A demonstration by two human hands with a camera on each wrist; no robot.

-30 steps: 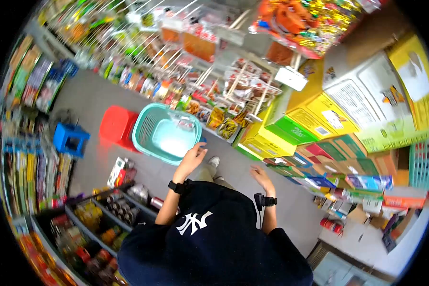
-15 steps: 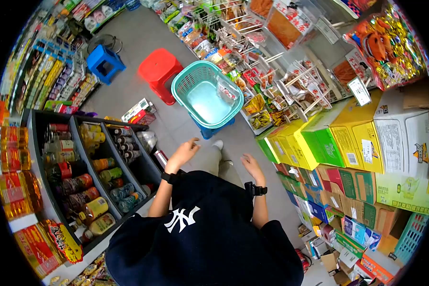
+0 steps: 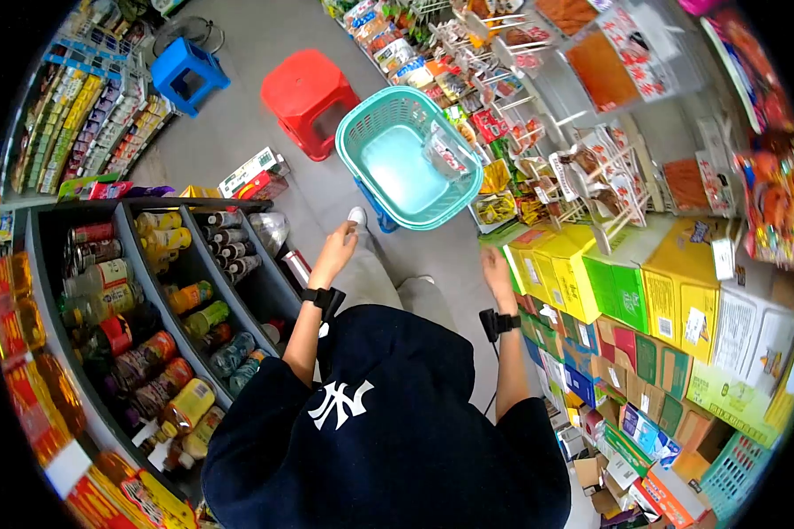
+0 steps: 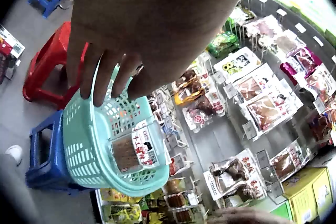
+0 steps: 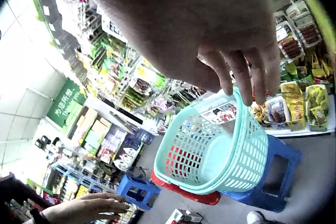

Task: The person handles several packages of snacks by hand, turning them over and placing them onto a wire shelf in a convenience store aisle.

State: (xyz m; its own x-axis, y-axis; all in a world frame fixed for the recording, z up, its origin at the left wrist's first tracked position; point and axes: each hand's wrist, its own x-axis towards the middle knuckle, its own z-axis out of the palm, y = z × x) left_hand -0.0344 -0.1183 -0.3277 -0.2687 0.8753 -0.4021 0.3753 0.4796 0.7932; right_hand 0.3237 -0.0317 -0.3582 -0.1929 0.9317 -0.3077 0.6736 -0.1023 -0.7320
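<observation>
A mint-green plastic basket [image 3: 381, 181] sits on a blue stool [image 3: 372, 208] ahead of the person. Inside it, a clear-windowed packet of brown food [image 4: 126, 153] with a white printed label leans against the wall. My left hand [image 3: 335, 253] hangs in the air short of the basket, fingers loosely extended and holding nothing. Toward the stacked cartons, my right hand [image 3: 498, 273] is also bare, its fingers relaxed. In the right wrist view its fingers [image 5: 257, 79] overlap the basket's rim.
A red stool [image 3: 304, 88] stands beyond the basket, with another blue stool [image 3: 188, 75] farther back. On the left is a dark divided shelf [image 3: 172, 291] of bottles. Yellow and green cartons [image 3: 617, 282] line the right, below hanging snack packets [image 3: 604, 70].
The head view has turned and shifted, so the shelf and cartons appear elsewhere. My left hand, overlapping the basket's near edge earlier, now shows apart from it. The packet stays in the basket.
</observation>
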